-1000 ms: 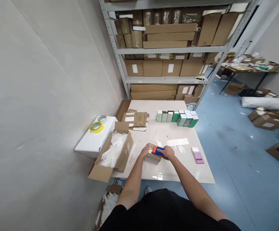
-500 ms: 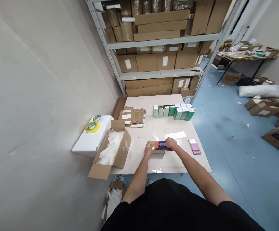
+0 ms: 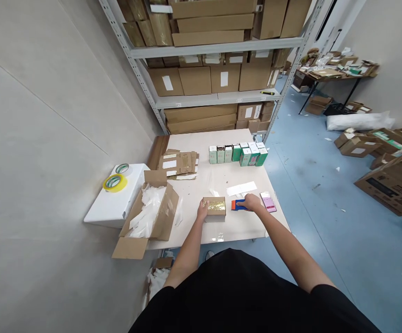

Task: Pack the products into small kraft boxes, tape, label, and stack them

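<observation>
A small cardboard box [image 3: 215, 213] with shiny tape across its top stands on the table near the front edge. My left hand [image 3: 203, 209] grips its left side, fingers closed against the cardboard. To the right of the box, my right hand [image 3: 252, 202] is wrapped round a blue and orange tape dispenser [image 3: 238, 205], which lies low over the tabletop, apart from the box. Just behind the dispenser is a white paper strip [image 3: 241, 188]. A phone with a pink screen [image 3: 268, 202] rests to the right of my right hand.
An open carton [image 3: 169, 212] of white packing material stands at the left, beside a white box bearing a yellow tape roll [image 3: 115, 182]. Flattened cardboard [image 3: 180, 164] and several green-and-white boxes [image 3: 245, 156] sit farther back. Behind the table rises a loaded shelf rack [image 3: 218, 48].
My right hand has moved the tape dispenser off the box top to the right, exposing the taped surface. My left hand stays on the box. The whole view has shifted slightly.
</observation>
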The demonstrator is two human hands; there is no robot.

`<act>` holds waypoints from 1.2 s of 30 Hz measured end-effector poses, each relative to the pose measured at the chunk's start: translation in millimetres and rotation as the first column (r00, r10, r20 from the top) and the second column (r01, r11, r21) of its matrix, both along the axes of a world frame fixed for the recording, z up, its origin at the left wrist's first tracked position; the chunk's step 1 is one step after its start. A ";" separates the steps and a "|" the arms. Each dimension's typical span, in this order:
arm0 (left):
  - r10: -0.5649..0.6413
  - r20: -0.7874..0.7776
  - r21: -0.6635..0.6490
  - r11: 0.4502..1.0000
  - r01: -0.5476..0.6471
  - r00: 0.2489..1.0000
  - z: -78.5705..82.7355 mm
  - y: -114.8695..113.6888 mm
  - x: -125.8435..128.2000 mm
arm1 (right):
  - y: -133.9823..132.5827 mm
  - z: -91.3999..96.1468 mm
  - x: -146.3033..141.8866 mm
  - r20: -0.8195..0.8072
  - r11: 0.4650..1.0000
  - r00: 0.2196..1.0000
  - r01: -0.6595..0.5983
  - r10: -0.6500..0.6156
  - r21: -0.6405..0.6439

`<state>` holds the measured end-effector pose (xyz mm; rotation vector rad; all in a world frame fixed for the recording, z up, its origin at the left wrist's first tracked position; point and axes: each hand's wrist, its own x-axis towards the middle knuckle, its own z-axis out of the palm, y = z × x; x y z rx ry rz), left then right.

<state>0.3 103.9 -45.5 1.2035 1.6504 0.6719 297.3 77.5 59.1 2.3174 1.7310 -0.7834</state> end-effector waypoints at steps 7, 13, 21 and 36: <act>-0.005 -0.012 -0.012 1.000 0.005 1.000 -1.1 3.3 -1.0 | -18.3 -28.3 -28.0 0.048 0.999 0.998 0.028 -0.030 0.032; -0.001 -0.010 0.001 1.000 0.001 1.000 -2.5 3.4 -2.6 | -50.6 -66.8 -16.5 0.065 0.985 0.998 -0.011 -0.001 0.175; 0.003 -0.005 -0.025 1.000 -0.003 1.000 -3.2 5.9 -4.6 | -77.9 -112.6 8.7 -0.011 0.996 0.997 0.081 -0.081 0.029; 0.017 -0.024 -0.042 0.999 -0.018 1.000 2.7 9.5 -4.5 | -61.4 -109.1 -17.2 -0.378 0.849 0.868 0.442 -0.323 0.290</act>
